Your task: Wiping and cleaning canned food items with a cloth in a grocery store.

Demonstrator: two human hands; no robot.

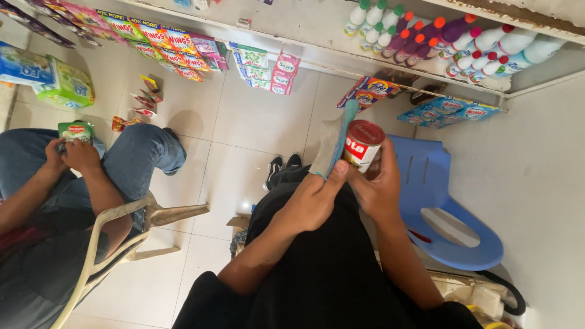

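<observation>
Open tiled floor lies ahead of the knees; a blue plastic chair crowds the right, a seated co-worker (jeans, tan chair) blocks the left.

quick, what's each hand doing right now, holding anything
Left hand: closed on a grey-blue cloth, pressed against the can.
Right hand: closed around a red-and-white can.

Small grocery shop interior: a white shelf carries rows of cleaning-liquid bottles; packaged goods and detergent sachets line the tiled floor along the wall; plastic chairs stand in the aisle.
</observation>
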